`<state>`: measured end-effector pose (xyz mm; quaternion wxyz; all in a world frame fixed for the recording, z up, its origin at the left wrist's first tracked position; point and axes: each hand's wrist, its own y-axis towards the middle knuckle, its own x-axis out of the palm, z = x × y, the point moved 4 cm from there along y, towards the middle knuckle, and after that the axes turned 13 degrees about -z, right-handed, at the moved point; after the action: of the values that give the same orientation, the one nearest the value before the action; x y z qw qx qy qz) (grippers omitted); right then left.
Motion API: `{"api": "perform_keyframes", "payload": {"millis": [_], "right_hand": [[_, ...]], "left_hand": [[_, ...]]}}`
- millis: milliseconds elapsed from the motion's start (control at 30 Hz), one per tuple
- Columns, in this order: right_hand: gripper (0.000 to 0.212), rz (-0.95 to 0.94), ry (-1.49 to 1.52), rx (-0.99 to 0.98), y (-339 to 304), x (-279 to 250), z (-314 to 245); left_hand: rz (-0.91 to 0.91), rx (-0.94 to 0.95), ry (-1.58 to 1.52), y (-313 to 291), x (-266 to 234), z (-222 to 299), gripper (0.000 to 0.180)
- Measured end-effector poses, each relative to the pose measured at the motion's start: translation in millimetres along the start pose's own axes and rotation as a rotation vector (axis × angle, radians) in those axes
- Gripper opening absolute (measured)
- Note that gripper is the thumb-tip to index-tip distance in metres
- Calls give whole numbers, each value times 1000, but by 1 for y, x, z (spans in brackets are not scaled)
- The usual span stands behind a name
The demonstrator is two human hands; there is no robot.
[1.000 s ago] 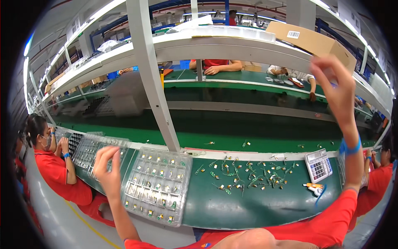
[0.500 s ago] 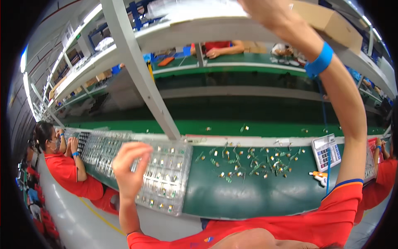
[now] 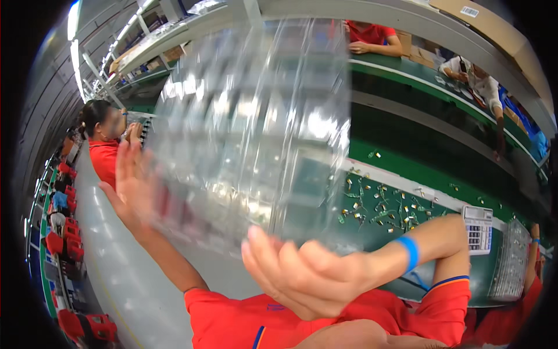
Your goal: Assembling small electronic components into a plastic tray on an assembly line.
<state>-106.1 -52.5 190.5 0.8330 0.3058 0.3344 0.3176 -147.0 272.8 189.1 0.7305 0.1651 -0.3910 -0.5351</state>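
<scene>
A large clear plastic tray (image 3: 256, 116) with rows of moulded pockets is held up in front of me, blurred by motion. My right hand (image 3: 308, 270), a blue band at its wrist, grips the tray's near edge with curled fingers. My left hand (image 3: 131, 186) is at the tray's left edge with fingers stretched and thumb apart; whether it touches the plastic I cannot tell. Through the clear plastic, small bright parts show near the lower middle. Right of the tray, several small electronic parts with green wires (image 3: 381, 206) lie scattered on the green worktable (image 3: 447, 285).
A calculator (image 3: 479, 231) lies on the table's right side, near another clear tray (image 3: 511, 262) by a co-worker's arm. On the left sits a co-worker in red (image 3: 103, 157). Overhead runs a shelf with a cardboard box (image 3: 482, 23). More people work across the green conveyor.
My right hand has come down from the upper shelf and now grips a clear tray. My left hand has moved left and opened out beside it. The view has turned.
</scene>
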Motion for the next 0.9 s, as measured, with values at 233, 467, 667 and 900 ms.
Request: {"api": "perform_keyframes", "payload": {"millis": [233, 467, 667, 900], "right_hand": [[26, -233, 459, 2, -44, 79, -94], [39, -432, 575, 86, -57, 158, -126], [62, -532, 876, 465, -71, 185, -104], [67, -653, 1013, 612, -97, 211, -106]], "left_hand": [[-36, -677, 634, -69, -69, -75, 58], [-166, -833, 729, -42, -149, -146, 39], [-293, -817, 771, -36, -173, -174, 38], [-297, -803, 755, -39, -179, -180, 37]]}}
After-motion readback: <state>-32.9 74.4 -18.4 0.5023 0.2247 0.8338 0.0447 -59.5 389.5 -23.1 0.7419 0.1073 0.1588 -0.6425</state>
